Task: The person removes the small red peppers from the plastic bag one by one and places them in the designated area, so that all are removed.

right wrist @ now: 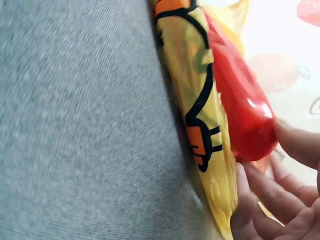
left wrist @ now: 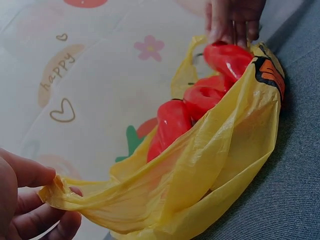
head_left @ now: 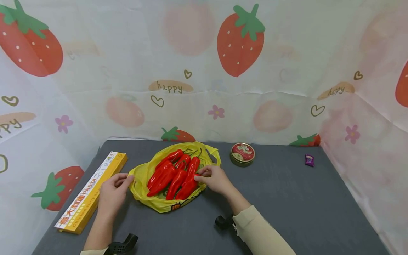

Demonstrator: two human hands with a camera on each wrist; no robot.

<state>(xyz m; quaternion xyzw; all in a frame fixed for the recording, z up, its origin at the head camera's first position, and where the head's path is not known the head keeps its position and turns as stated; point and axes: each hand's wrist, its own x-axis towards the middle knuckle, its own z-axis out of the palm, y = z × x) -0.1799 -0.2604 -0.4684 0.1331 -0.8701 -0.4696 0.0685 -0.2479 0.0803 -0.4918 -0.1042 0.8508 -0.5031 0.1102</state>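
Observation:
Several glossy red peppers [head_left: 164, 177] lie in an open yellow plastic bag [head_left: 141, 177] on the grey table. At the bag's left rim, my left hand [head_left: 113, 194] pinches the plastic between thumb and fingers; the left wrist view shows the pinched edge of the bag [left wrist: 200, 175] pulled outward. My right hand [head_left: 216, 179] is at the bag's right side, its thumb and fingers around the end of one red pepper [right wrist: 245, 110]. That pepper rests inside the rim, beside the others.
A long yellow and white pasta box [head_left: 92, 193] lies at the left. Behind the bag, to the right, stands a round red and green tin [head_left: 243, 154]. A small purple packet [head_left: 309, 160] lies at the far right, and a strawberry-print sheet hangs behind the table.

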